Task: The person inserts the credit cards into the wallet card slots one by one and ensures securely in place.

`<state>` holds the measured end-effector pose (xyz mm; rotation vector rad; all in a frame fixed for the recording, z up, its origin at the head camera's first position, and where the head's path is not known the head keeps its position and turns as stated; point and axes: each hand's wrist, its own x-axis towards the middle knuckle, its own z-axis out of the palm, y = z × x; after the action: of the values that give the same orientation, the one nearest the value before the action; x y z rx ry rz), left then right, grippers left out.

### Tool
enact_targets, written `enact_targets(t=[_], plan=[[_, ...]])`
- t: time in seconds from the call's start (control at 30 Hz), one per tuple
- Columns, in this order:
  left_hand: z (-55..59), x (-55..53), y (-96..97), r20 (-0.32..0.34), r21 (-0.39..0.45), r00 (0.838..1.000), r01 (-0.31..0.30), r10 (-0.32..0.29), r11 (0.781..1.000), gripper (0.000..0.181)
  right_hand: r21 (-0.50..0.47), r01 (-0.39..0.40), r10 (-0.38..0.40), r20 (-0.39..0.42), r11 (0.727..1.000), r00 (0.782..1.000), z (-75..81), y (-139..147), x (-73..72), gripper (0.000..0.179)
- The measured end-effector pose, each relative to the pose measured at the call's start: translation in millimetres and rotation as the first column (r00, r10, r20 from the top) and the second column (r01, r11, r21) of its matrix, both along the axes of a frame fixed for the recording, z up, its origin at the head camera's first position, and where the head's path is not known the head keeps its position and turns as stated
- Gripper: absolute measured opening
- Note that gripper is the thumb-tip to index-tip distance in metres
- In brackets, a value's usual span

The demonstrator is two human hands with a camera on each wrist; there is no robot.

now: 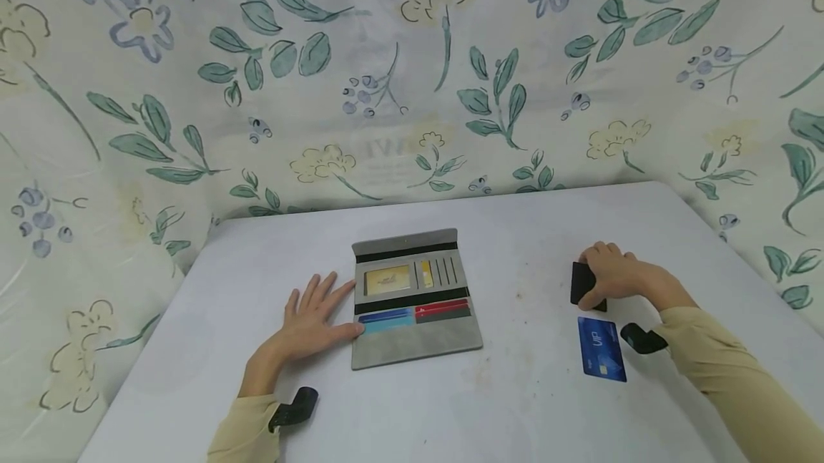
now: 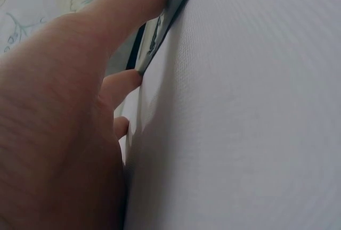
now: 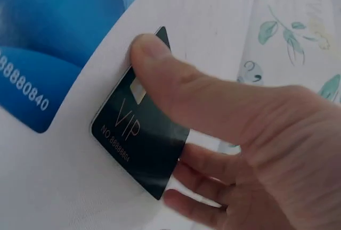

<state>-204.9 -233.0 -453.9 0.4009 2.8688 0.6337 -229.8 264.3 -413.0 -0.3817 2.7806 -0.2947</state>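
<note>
A grey wallet (image 1: 417, 338) lies unfolded on the table, with cards in its slots, among them blue ones (image 1: 386, 318) and a red one (image 1: 441, 308). My left hand (image 1: 307, 327) is spread flat at its left side, thumb and a fingertip touching the edge; the left wrist view shows the thumb (image 2: 133, 6) on that edge. Off to the right, my right hand (image 1: 614, 277) pinches a black VIP card (image 3: 125, 129) between thumb and fingers. Close below it lies a blue VIP card (image 1: 601, 350), partly visible in the right wrist view too.
The white table (image 1: 515, 406) has a straight back edge, with a floral curtain (image 1: 386, 112) hanging behind and at both sides. Dark wrist-worn devices sit at the left cuff (image 1: 294, 409) and right cuff (image 1: 644, 339).
</note>
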Motion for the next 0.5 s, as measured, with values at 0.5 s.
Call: enact_targets(t=[0.5], plan=[[-0.5,-0.7,-1.6,-0.005,0.001,1.000,0.001,-0.001,1.000,0.085,0.049,0.028,-0.019,-0.165,0.998,0.986,-6.8,1.1,1.5,0.067]])
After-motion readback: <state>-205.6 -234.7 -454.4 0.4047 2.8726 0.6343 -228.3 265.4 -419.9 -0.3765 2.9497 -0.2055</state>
